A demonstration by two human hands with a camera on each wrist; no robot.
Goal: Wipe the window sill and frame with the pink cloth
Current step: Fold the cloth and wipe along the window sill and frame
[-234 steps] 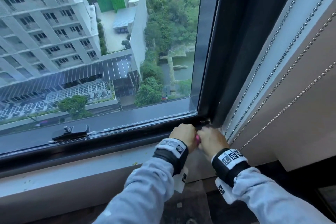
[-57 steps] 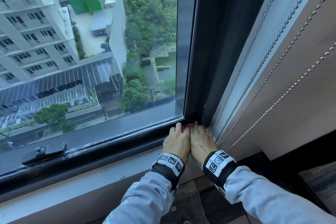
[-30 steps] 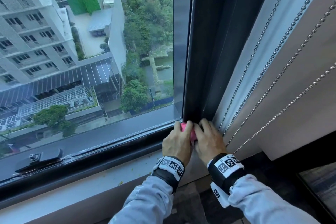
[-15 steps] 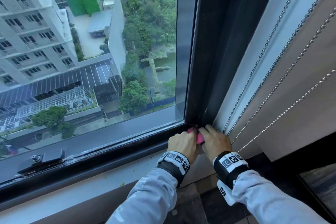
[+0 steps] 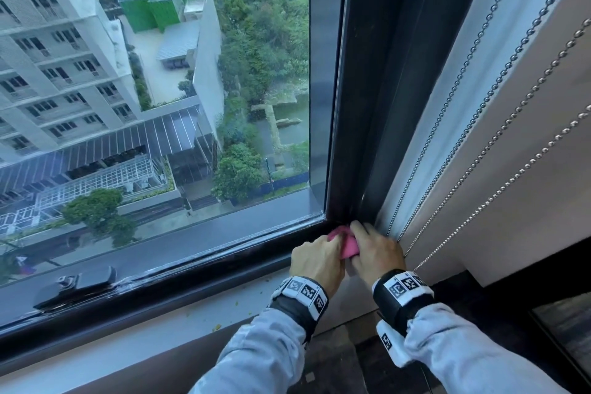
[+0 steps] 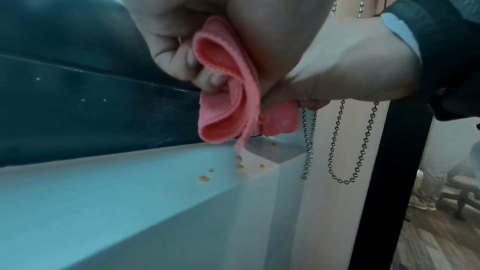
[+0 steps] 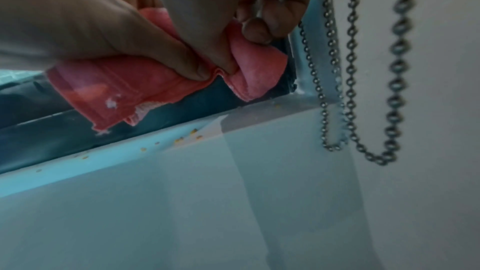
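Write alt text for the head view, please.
Both hands, left hand and right hand, grip a bunched pink cloth in the lower right corner of a dark window frame. Bead chains hang to the right; yellow crumbs dot the pale sill.

Pink cloth (image 5: 347, 245) mostly hidden between left hand (image 5: 316, 261) and right hand (image 5: 377, 254), centre-right; bead chains (image 5: 463, 80) cut off at top edge.
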